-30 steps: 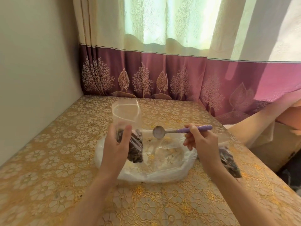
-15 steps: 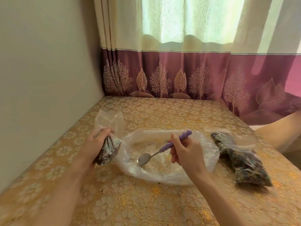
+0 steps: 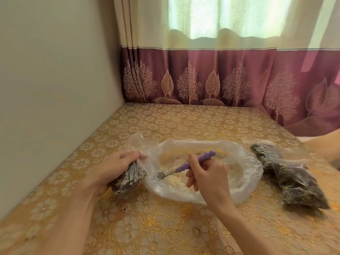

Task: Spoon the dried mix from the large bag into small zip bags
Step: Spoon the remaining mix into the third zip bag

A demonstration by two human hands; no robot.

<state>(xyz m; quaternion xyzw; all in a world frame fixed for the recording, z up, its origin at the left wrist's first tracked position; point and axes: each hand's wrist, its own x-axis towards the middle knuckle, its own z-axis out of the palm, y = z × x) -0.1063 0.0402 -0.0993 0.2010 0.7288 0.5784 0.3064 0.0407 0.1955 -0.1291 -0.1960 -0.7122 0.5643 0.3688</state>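
**Status: Spoon Lowered Into Large Bag, Small Bag Held at Left**

The large bag [image 3: 239,173], a clear plastic bag with its mouth rolled open, lay flat on the table [image 3: 165,227], which carried a gold floral covering. Only scattered crumbs of the dried mix showed on its inner surface.

The right hand [image 3: 207,175] pinched the purple beaded handle of the spoon [image 3: 185,165] between thumb and curled fingers. The spoon was angled downward to the left, with its metal bowl against the inside of the large bag near that bag's left rim.

The left hand [image 3: 117,168] gripped a small zip bag [image 3: 128,179], fingers curled round its middle. The lower part of this bag held dark dried mix and rested on the table just beside the large bag's left edge. Its clear upper part stood crumpled above the fingers.

Two filled zip bags [image 3: 294,181] lay on the table to the right of the large bag, touching or overlapping each other; the exact contact could not be determined.

A curtain [image 3: 202,80] with a maroon lower band hung behind the table.
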